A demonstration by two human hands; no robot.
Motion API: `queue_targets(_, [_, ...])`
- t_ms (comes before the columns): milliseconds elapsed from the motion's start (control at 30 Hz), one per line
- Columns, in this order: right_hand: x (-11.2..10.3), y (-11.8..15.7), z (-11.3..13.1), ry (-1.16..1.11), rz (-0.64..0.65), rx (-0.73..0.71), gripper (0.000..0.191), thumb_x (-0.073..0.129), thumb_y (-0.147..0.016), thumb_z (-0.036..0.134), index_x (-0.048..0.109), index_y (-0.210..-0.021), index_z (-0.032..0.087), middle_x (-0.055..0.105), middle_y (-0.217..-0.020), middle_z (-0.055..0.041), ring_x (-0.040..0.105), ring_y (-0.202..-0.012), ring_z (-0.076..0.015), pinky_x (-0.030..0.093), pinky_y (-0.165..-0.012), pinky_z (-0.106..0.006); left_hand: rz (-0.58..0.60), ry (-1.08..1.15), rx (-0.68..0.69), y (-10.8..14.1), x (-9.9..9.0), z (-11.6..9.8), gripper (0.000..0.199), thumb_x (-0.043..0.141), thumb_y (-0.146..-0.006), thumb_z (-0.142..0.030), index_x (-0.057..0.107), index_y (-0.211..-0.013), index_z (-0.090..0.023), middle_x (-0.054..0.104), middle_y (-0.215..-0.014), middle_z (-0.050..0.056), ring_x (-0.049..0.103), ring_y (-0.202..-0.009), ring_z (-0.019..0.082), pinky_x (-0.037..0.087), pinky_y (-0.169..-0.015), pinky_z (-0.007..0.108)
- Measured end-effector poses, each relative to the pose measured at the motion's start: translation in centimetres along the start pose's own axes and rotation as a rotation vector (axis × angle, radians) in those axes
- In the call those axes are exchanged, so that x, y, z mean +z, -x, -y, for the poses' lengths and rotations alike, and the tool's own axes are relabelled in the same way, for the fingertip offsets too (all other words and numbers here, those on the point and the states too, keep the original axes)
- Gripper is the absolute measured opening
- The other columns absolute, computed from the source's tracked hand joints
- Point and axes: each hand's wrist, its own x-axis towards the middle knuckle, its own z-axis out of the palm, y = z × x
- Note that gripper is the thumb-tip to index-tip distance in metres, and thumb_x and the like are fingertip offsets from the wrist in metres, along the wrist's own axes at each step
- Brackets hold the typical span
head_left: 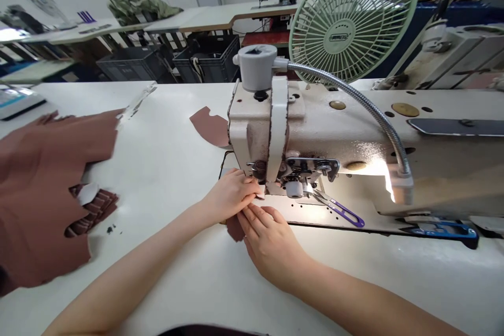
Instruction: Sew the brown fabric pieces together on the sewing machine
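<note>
While the lamp shines on the bed of the sewing machine, both hands meet at its needle end, over a small brown piece whose lower part sticks out below them, just in front of the machine. The left hand bends its fingers close under the machine's head; whether it pinches the piece or only presses it, I cannot tell. The right hand lies with its fingers nearly straight and together against the piece, its grip likewise unclear. Purple-handled snips rest on the machine's bed, under its arm; blue snips lie farther right along the machine. Left of the machine, a large brown sheet spreads over the tabletop, and a curved brown cutout lies just beside the machine's head. A green fan stands behind the machine.
</note>
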Motion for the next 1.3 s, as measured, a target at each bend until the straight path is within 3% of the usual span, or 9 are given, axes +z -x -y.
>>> queue_targets(300, [-0.6, -1.3, -1.1, -0.147, 0.205, 0.156, 0.044, 0.034, -0.1, 0.032, 0.047, -0.136, 0.011, 0.052, -0.137, -0.0083, 0.045, -0.125, -0.023, 0.033, -0.101, -0.041, -0.005, -0.017, -0.014, -0.2, 0.1, 1.0, 0.031, 0.046, -0.084, -0.006, 0.071, -0.091, -0.023, 0.068, -0.086, 0.0, 0.059, -0.083, 0.016, 0.041, -0.079, 0.028])
queue_targets(533, [-0.8, -1.7, -1.7, -0.122, 0.32, 0.227, 0.045, 0.036, -0.099, 0.036, 0.044, -0.139, 0.015, 0.045, -0.143, -0.0089, 0.037, -0.131, -0.026, 0.037, -0.093, -0.041, -0.063, -0.083, 0.009, -0.5, 0.6, 1.7, 0.031, 0.045, -0.082, -0.003, 0.07, -0.087, -0.019, 0.064, -0.077, 0.002, 0.059, -0.081, 0.016, 0.041, -0.08, 0.028])
queue_targets(1067, [-0.7, -1.5, -1.6, -0.061, 0.272, 0.194, 0.049, 0.035, -0.099, 0.039, 0.045, -0.138, 0.011, 0.046, -0.143, -0.01, 0.039, -0.127, -0.0274, 0.035, -0.097, -0.042, -0.053, -0.089, -0.004, -0.6, 1.0, 2.0, 0.031, 0.044, -0.084, -0.006, 0.07, -0.091, -0.022, 0.067, -0.087, 0.002, 0.059, -0.09, 0.018, 0.042, -0.079, 0.03])
queue_targets(1300, [-0.2, -1.3, -1.7, -0.03, 0.217, 0.132, 0.049, 0.036, -0.099, 0.039, 0.044, -0.138, 0.01, 0.046, -0.142, -0.011, 0.04, -0.127, -0.0267, 0.035, -0.097, -0.042, -0.171, -0.027, 0.048, -0.2, 1.8, 2.9, 0.031, 0.043, -0.082, -0.008, 0.07, -0.084, -0.023, 0.068, -0.083, 0.001, 0.059, -0.091, 0.017, 0.043, -0.081, 0.029])
